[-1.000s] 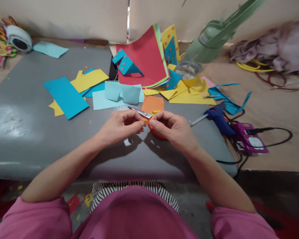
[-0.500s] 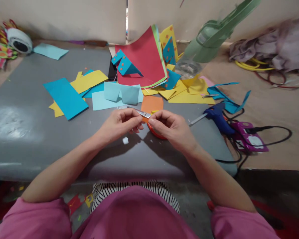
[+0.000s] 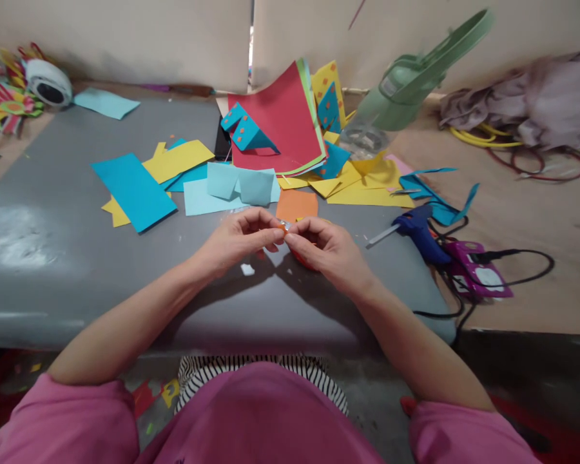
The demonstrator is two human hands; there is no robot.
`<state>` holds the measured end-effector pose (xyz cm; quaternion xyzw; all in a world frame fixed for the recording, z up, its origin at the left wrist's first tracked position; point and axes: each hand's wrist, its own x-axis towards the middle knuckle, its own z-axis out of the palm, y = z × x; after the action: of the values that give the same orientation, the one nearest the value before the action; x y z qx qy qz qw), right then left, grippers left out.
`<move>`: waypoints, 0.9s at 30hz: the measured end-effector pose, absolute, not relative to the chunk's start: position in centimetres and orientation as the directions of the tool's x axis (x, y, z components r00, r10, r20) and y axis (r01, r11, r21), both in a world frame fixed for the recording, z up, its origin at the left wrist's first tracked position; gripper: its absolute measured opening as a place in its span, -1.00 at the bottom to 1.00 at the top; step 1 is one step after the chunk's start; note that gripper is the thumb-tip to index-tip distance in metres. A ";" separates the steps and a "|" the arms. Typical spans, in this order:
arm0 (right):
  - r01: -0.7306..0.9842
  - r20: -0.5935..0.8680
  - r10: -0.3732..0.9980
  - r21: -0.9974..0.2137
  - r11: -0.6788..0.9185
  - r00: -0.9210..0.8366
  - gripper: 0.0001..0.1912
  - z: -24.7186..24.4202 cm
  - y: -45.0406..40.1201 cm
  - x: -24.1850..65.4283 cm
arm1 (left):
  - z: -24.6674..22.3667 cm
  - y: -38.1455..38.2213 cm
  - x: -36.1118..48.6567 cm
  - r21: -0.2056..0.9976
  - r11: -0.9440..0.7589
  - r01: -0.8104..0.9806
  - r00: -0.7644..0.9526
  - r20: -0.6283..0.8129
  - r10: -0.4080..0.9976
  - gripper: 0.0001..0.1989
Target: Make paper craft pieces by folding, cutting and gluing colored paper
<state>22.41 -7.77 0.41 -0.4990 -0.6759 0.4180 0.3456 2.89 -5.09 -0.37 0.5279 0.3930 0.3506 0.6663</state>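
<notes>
My left hand (image 3: 246,235) and my right hand (image 3: 323,248) meet fingertip to fingertip above the grey table, both closed in a pinch. Whatever lies between the fingers is too small and covered to make out; a bit of orange shows there. Under and behind the fingers is a pair of scissors (image 3: 284,225), mostly covered, with a piece of its metal and part of a red-orange handle in sight. An orange paper square (image 3: 297,205) lies just beyond the fingertips. Below my left hand sits a small white scrap (image 3: 247,269).
Blue paper (image 3: 134,193), yellow paper (image 3: 178,161) and folded pale-blue paper (image 3: 256,187) lie left and ahead. Red sheets (image 3: 275,122) are stacked behind. A blue glue gun (image 3: 423,235) and its cord rest at right, near a purple box (image 3: 478,270). A green-topped container (image 3: 396,96) stands behind.
My fingertips have come closer together, and the left hand has moved slightly right. The scissors' blades, plainly seen before, are now mostly covered by my fingers. The view has shifted a little.
</notes>
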 end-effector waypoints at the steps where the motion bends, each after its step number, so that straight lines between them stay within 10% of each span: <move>1: 0.497 0.070 0.964 -0.846 0.194 -0.257 -0.63 0.7 -7.8 22.6 | -0.4 -5.0 2.9 0.971 0.228 -0.075 0.426 -0.176 0.887 -0.77; 6: 0.972 0.029 0.991 -0.192 0.135 -0.132 -0.69 1.8 -8.7 24.5 | -0.1 -4.5 2.7 0.910 0.357 -0.212 0.387 -0.257 0.885 -0.74; 13: 0.976 -0.120 0.969 0.013 0.217 -0.214 -0.80 1.0 -7.6 25.4 | -0.1 -4.6 2.7 0.908 0.353 -0.224 0.424 -0.236 0.875 -0.70; 18: 0.984 -0.174 0.972 -0.103 0.142 -0.158 -0.81 1.5 -6.5 26.2 | -0.2 -4.1 2.6 0.893 0.329 -0.306 0.359 -0.212 0.909 -0.70; 27: 0.662 -0.238 0.932 -0.749 0.003 -0.274 -0.59 2.0 -8.2 27.1 | 0.2 -3.8 2.7 0.868 0.311 -0.388 0.261 -0.220 0.940 -0.83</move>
<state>27.10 -8.23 1.97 -0.5789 -0.6884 0.4039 0.1667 2.74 -3.76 0.20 0.3553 0.3885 0.4673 0.7103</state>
